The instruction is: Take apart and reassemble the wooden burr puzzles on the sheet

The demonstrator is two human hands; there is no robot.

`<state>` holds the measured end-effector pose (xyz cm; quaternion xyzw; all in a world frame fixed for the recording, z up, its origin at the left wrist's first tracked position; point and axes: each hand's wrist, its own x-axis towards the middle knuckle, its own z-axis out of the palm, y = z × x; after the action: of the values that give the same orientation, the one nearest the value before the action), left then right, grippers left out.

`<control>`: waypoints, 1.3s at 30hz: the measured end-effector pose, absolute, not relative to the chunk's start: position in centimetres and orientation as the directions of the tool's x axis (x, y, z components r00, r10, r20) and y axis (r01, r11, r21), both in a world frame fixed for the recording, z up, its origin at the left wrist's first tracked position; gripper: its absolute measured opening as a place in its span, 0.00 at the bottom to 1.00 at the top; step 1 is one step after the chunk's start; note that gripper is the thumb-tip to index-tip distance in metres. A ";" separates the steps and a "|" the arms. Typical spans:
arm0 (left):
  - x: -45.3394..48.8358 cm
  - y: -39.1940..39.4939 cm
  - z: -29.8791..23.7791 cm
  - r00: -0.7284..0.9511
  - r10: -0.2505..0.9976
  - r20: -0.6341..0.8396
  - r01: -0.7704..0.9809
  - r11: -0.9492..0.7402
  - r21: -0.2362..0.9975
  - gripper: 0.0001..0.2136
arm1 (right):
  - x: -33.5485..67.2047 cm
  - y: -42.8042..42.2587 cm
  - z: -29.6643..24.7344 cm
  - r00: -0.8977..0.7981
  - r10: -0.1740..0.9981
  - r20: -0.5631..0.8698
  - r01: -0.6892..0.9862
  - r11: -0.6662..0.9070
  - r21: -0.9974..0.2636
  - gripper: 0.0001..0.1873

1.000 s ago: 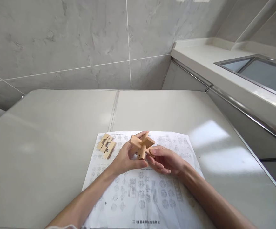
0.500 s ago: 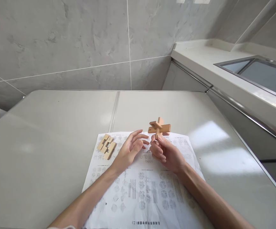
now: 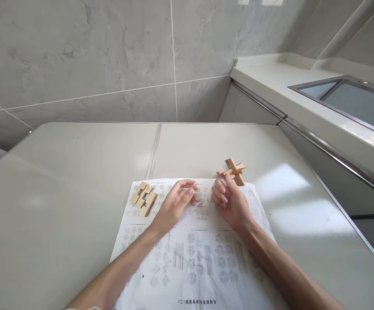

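Between the thumb and fingers of my right hand (image 3: 232, 202) is a wooden burr puzzle (image 3: 235, 171), its crossed bars sticking out above the fingertips. A dark mark shows on one bar. My left hand (image 3: 178, 201) holds nothing; its fingers are loosely bent and apart, above the printed sheet. To its left, several notched wooden pieces (image 3: 144, 199) lie side by side on the sheet. Beneath both hands spreads the paper sheet (image 3: 167, 292), covered with small diagrams and upside-down print.
The pale table (image 3: 60, 206) has a seam (image 3: 155, 146) running across it. Behind stands a grey tiled wall (image 3: 109, 51). To the right are a white counter (image 3: 270, 77) with an inset sink (image 3: 351, 99) and cabinets below.
My right hand has moved slightly right and turned, swinging the burr puzzle to the right with its bars at a new angle. The left hand's fingers have curled a little more.
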<state>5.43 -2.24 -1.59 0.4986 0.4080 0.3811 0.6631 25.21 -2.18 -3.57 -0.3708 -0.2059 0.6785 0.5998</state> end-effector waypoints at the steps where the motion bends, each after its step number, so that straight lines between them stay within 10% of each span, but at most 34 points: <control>1: 5.4 -2.2 -1.6 0.379 0.911 -0.162 -0.092 0.212 0.973 0.22 | 25.3 -2.1 -3.6 0.008 0.965 -0.261 -0.667 -0.189 -0.720 0.18; 28: 5.4 -2.1 -1.4 0.417 0.893 -0.171 -0.038 0.205 0.978 0.20 | 25.7 -1.9 -3.9 0.114 0.934 -0.340 -0.753 -0.142 -0.643 0.15; 39: 5.5 -2.4 -1.0 0.460 0.876 -0.144 -0.022 0.174 0.985 0.17 | 24.3 -2.9 -3.0 -0.033 0.971 -0.235 -0.458 -0.224 -0.861 0.18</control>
<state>5.52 -2.37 -1.01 0.5448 0.3917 0.3411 0.6583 24.25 -2.94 -3.02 -0.4298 -0.2989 0.6536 0.5467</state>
